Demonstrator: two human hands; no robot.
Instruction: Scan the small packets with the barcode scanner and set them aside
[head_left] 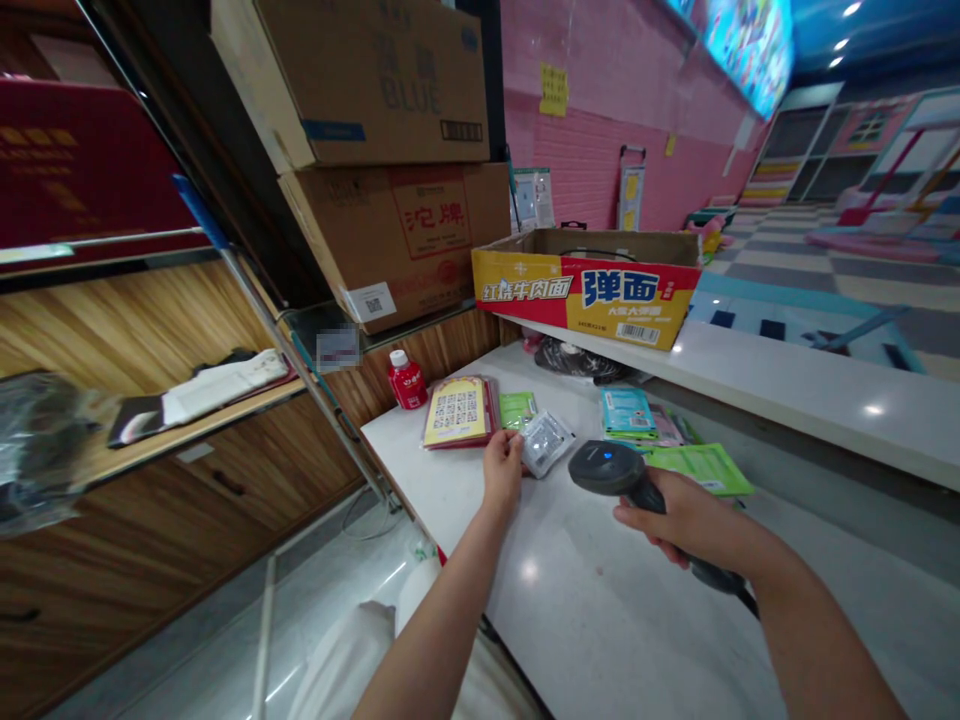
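My right hand (686,515) is wrapped round the handle of a dark barcode scanner (606,468), with a small blue light on its top. The scanner's head points left, toward a silvery clear packet (547,442). At that packet's left edge, the fingers of my left hand (504,455) are closed on it. A green packet (517,408) lies just behind. Left of my left hand is a stack of red booklets with a yellow printed card (456,412) on top. Beyond the scanner lie a blue packet (628,411) and a larger green packet (701,467).
A red bottle with a white cap (407,380) stands at the counter's left edge. An open noodle carton (585,295) sits on the raised ledge (810,375). Cardboard boxes (405,240) are stacked at the back left. A dark plastic-wrapped bundle (574,360) lies under the ledge.
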